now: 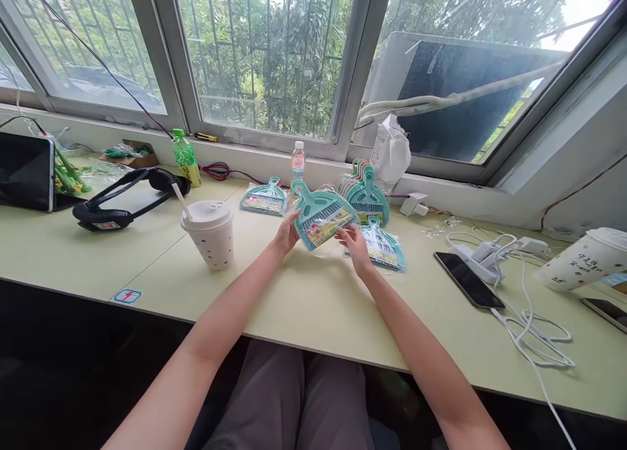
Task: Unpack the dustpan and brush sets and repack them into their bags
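Observation:
Between my hands, tilted above the table, is a teal dustpan and brush set (321, 216) in clear wrapping with a printed label. My left hand (287, 233) grips its left edge, fingers partly behind it. At its lower right corner, my right hand (354, 246) pinches the wrapping. Another wrapped dustpan set (379, 246) lies just beyond my right hand. A similar dustpan set (265, 198) lies flat behind and to the left. Several more stand in a row as a stack of dustpan sets (368, 194) near the window.
A lidded paper cup (211, 236) with a straw stands left, beside a black headset (125, 202). Green (185, 157) and clear bottles (298, 161) stand at the back. Rightward lie a phone (467, 280), a power strip (475, 259) with tangled white cables, and another cup (582, 260).

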{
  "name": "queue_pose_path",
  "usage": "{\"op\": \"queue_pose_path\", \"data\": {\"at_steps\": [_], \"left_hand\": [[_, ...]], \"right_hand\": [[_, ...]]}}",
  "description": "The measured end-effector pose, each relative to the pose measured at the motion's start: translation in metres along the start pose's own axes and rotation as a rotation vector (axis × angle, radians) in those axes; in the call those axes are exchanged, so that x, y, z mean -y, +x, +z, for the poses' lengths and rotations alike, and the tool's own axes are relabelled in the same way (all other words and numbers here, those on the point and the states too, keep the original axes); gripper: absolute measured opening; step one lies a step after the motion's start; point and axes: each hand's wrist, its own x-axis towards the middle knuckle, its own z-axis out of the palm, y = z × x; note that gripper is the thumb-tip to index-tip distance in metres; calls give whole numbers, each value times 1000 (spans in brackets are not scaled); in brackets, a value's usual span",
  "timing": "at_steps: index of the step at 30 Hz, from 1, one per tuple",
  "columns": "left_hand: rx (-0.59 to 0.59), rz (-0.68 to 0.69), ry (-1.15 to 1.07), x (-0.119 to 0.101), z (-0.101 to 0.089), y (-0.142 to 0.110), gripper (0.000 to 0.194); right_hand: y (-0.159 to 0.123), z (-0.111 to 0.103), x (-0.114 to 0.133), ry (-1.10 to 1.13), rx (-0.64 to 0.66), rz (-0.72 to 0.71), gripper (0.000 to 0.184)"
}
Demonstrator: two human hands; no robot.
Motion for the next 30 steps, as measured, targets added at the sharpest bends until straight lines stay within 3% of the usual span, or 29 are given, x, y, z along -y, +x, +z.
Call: {"op": "queue_pose_path", "data": {"at_steps": [7, 12, 23, 30], "left_hand": [[157, -55, 19, 0, 3, 1, 47], [160, -75, 36, 5, 3, 3, 54], [227, -51, 105, 2, -4, 3, 56], [224, -117, 89, 7, -5, 7, 57]], "right_hand": [[6, -3, -9, 116, 0, -48, 55], [0, -1, -4, 228, 54, -20, 60], [-3, 0, 2, 208, 110, 15, 60], [-2, -2, 2, 153, 2, 39, 69]]}}
